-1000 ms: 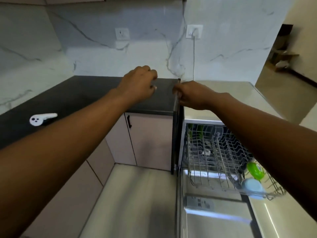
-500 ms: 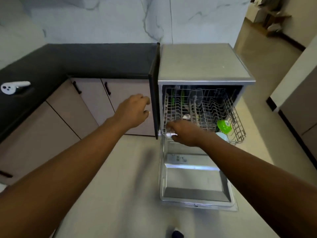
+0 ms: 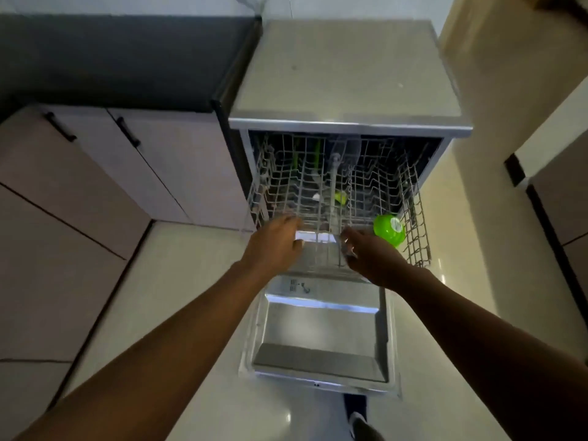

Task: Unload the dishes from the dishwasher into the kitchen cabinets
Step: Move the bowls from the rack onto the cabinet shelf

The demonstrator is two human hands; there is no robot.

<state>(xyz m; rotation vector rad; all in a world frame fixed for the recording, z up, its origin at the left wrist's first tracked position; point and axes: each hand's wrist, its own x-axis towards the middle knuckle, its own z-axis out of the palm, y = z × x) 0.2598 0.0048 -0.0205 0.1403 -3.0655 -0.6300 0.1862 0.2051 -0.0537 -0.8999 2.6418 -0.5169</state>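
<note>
The dishwasher [image 3: 346, 125] stands with its door [image 3: 321, 348] folded down flat. Its upper wire rack [image 3: 410, 198] is slid partly out. A green bowl [image 3: 389, 231] lies in the rack's front right corner. Green utensils [image 3: 317, 154] and a clear glass [image 3: 346, 147] stand further back. My left hand [image 3: 274, 246] reaches the rack's front left edge, fingers loosely bent and touching the wire. My right hand [image 3: 371, 256] has its fingers curled round the rack's front rail, just left of the bowl.
Beige base cabinets with black handles [image 3: 128, 132] run along the left under a black countertop [image 3: 111, 58]. The open door juts out over the pale floor [image 3: 178, 281]. My shoe [image 3: 359, 421] shows at the door's near edge. A dark-edged cabinet [image 3: 553, 202] stands on the right.
My view tilted down and moved nearer to the dishwasher. My left hand moved right from near the cabinet side to the rack's front edge. My right hand shifted right along the front rail.
</note>
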